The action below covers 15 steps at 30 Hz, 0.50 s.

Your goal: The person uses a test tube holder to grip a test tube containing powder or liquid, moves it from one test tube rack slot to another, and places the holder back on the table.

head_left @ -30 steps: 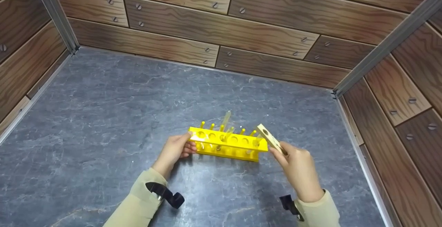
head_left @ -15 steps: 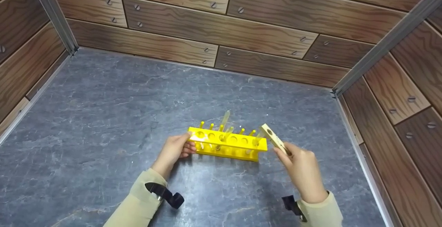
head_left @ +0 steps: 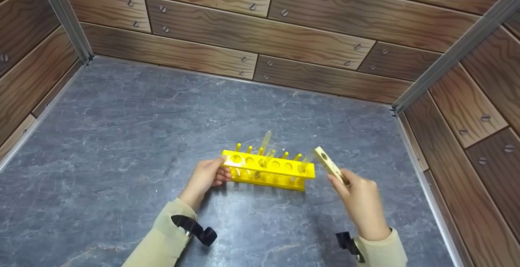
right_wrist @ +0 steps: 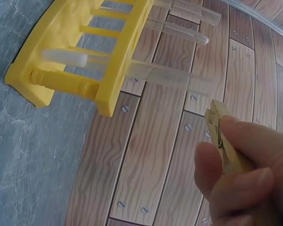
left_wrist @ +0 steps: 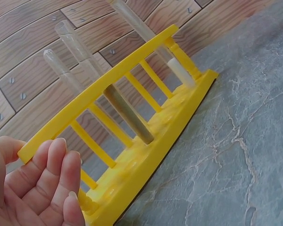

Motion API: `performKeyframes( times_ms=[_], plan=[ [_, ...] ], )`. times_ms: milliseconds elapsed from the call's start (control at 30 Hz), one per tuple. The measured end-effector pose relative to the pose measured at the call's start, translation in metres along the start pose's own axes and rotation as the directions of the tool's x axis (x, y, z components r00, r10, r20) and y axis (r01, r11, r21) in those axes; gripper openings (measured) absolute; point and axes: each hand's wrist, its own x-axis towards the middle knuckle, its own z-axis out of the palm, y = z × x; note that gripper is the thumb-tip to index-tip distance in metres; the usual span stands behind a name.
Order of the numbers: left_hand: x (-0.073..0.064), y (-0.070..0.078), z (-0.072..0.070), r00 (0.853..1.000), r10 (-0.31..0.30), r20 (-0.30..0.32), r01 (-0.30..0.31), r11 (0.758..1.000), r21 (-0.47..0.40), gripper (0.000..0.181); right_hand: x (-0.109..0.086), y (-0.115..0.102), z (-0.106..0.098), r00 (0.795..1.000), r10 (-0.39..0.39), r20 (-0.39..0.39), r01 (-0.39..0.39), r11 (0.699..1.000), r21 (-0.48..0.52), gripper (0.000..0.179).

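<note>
My left hand [head_left: 205, 175] grips the left end of a yellow test tube rack [head_left: 282, 171], thumb on top and fingers below the upper plank. My right hand [head_left: 361, 202] holds a wooden test tube clamp [head_left: 330, 165] off the rack's right end, its tip apart from the tubes. In the rack's rightmost hole stands a test tube [right_wrist: 167, 77] with white contents [right_wrist: 66, 57] at the bottom. A second tube with grey-brown contents [left_wrist: 128, 115] stands near the middle. Behind it a clear test tube [head_left: 266, 139] rises at the row of pegs.
The rack stands on a grey marbled tabletop [head_left: 142, 108]. Wood-patterned walls [head_left: 203, 35] close in the back and both sides, with metal posts [head_left: 438, 61] at the corners. Black wrist mounts [head_left: 195, 229] sit on both sleeves.
My right hand has drawn the clamp rightward, away from the tube at the rack's right end. The left hand and the rack have stayed put.
</note>
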Motion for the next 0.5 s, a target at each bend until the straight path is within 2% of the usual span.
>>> performKeyframes(
  times_ms=[100,267,500],
  plan=[
    [0.000,0.000,0.000,1.000,0.002,-0.002,-0.002,1.000,0.002,0.036,-0.001,0.003,0.001,1.000,0.006,-0.001,-0.006,1.000,-0.007,0.020],
    [0.007,-0.009,0.000,1.000,0.009,-0.016,-0.009,1.000,-0.004,0.037,-0.001,0.012,0.007,1.000,0.019,-0.024,-0.019,1.000,0.000,0.020],
    [0.010,-0.013,0.000,1.000,0.013,-0.026,-0.013,1.000,0.005,0.037,-0.003,0.026,0.019,0.995,0.097,-0.011,-0.097,0.995,0.013,0.017]
  ],
)
